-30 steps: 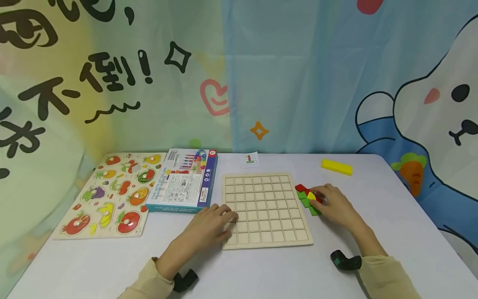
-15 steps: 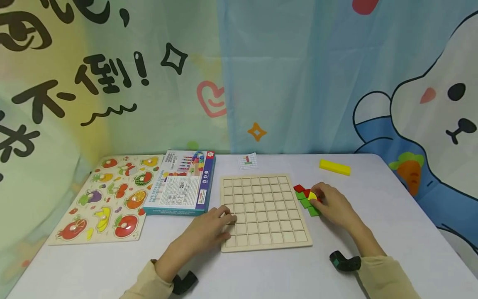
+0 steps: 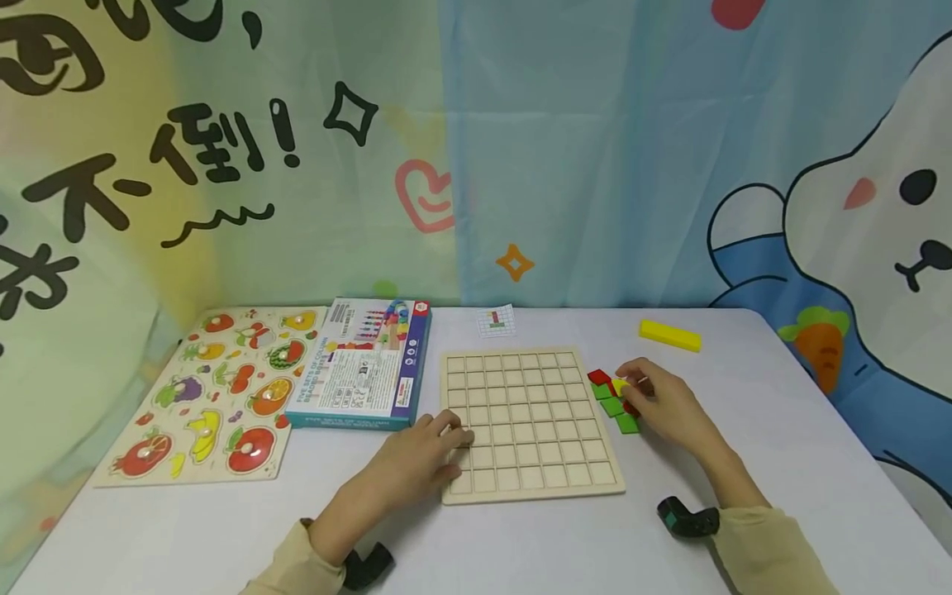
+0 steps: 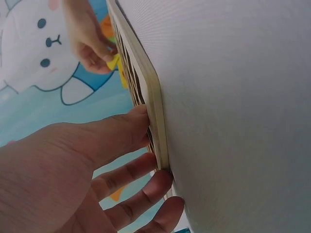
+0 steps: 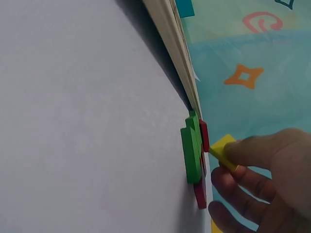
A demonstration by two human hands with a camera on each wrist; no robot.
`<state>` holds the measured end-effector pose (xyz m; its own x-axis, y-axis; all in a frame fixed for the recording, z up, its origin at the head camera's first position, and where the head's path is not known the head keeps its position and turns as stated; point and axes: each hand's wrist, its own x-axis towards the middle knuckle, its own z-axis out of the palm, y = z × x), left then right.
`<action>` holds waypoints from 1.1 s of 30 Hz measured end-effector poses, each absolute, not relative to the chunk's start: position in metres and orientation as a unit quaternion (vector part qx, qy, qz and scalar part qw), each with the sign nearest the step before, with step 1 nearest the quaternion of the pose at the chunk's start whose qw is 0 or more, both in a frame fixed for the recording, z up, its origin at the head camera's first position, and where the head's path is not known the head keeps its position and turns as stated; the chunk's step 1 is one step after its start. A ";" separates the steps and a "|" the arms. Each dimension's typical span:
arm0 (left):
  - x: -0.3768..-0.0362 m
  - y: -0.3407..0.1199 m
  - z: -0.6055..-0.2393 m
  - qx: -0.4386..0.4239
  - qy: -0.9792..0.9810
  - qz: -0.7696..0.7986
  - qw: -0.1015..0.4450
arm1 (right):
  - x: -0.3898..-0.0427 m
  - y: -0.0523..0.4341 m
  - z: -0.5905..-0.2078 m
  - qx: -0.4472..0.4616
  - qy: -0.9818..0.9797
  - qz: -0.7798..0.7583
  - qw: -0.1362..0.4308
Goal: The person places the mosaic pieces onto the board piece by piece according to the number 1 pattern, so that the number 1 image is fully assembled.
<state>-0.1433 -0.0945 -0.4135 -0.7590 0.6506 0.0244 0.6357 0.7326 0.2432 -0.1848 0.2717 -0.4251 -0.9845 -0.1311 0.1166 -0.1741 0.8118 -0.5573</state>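
White surface carries your right hand pinching a yellow tile at the green and red tiles, three o'clock of the grid board, where your left hand rests, fingers relaxed.

Grid board lies centre frame on the table; box left of it, fruit puzzle further left. Small tiles beside its right edge, card behind, long block upper right
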 end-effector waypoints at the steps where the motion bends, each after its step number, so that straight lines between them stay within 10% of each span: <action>1: -0.144 -0.094 -0.413 0.345 0.930 0.119 0.032 | -0.185 0.271 -0.424 0.083 -0.949 0.301 0.033; 33: -0.144 -0.095 -0.412 0.343 0.931 0.122 0.033 | -0.220 0.201 -0.397 0.208 -0.913 0.350 -0.015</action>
